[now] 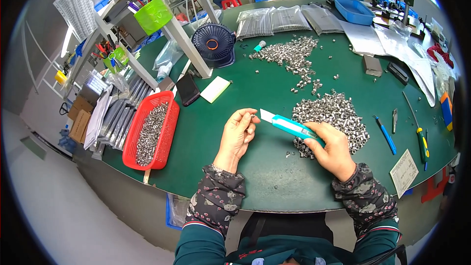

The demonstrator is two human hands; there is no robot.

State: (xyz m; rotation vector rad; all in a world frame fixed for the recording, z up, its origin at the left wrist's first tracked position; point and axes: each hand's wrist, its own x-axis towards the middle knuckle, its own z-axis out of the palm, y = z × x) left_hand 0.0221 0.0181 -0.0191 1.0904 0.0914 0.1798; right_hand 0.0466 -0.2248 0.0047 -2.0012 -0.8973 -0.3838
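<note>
My right hand (331,148) grips a turquoise utility knife (290,126), its blade out and pointing left. Just left of the blade tip, my left hand (239,136) pinches a small metal ring (253,116) between thumb and fingertips; the fingers partly hide it. Blade and ring look close, and I cannot tell whether they touch. Beneath and behind my right hand lies a heap of small metal rings (333,113) on the green table (274,186). A looser spread of the same rings (289,54) lies farther back. A red basket (171,132) at the left holds many more.
A phone (188,89), a pale notepad (215,90) and a dark blue fan (213,44) stand left of centre. A shelf post (189,49) rises there. On the right lie a blue-handled tool (387,137), a screwdriver (422,145) and a paper slip (404,172). Bagged parts (287,18) and a blue tray (353,10) sit behind.
</note>
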